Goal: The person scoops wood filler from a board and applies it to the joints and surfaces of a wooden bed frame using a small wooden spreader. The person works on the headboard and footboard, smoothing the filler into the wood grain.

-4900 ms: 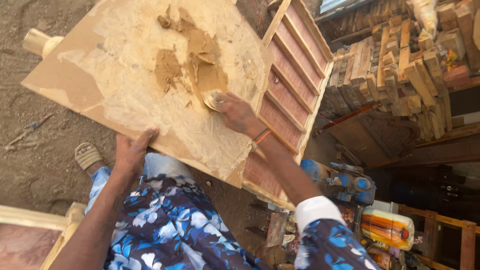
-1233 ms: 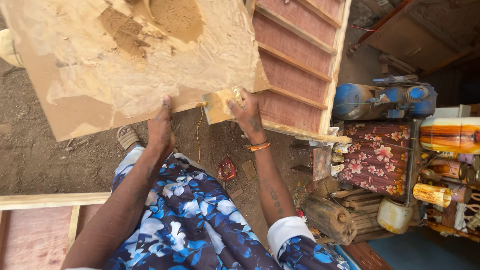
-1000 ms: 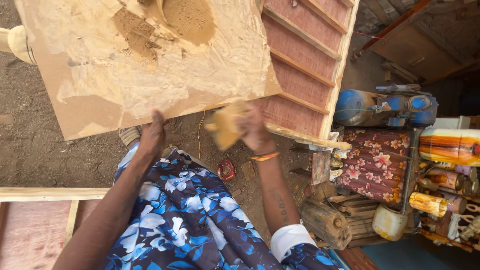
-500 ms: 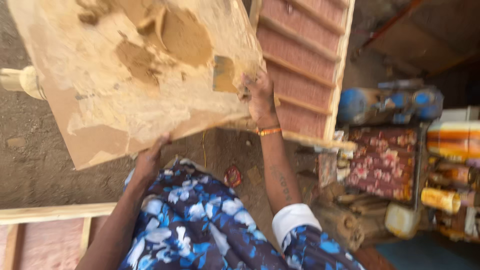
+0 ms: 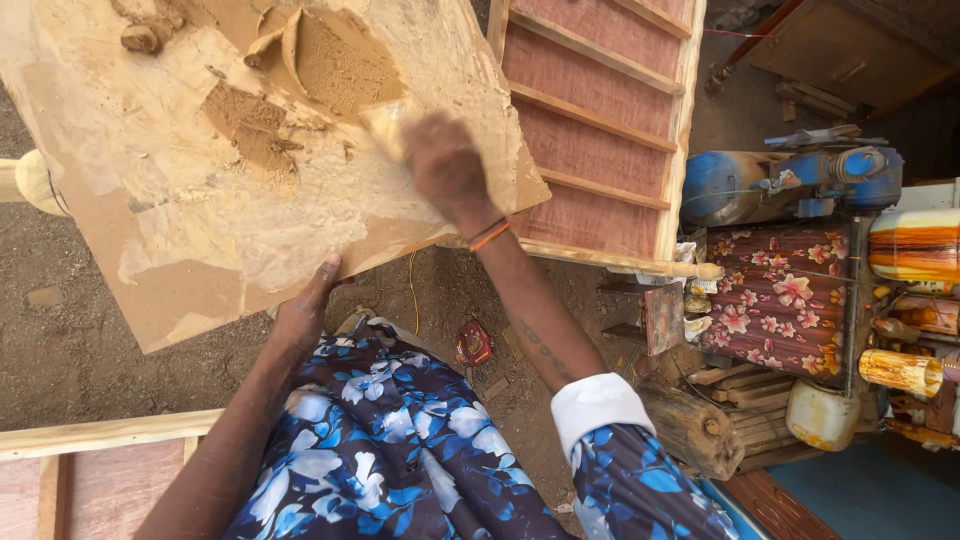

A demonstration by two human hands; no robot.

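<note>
My left hand grips the near edge of the tilted board. My right hand, blurred, closes on a scraper beside the filler paste. If my grip slips, the board could drop and spill paste.

The board is pale tan, smeared with cream streaks, and carries ochre-brown putty. On the right wrist sits an orange band. The sleeves and lap are dark blue with white and light-blue flowers; one cuff is white. Far right, the panel is reddish-pink with pale wood slats. The cloth is maroon with pink flowers. The ground is grey-brown.
</note>
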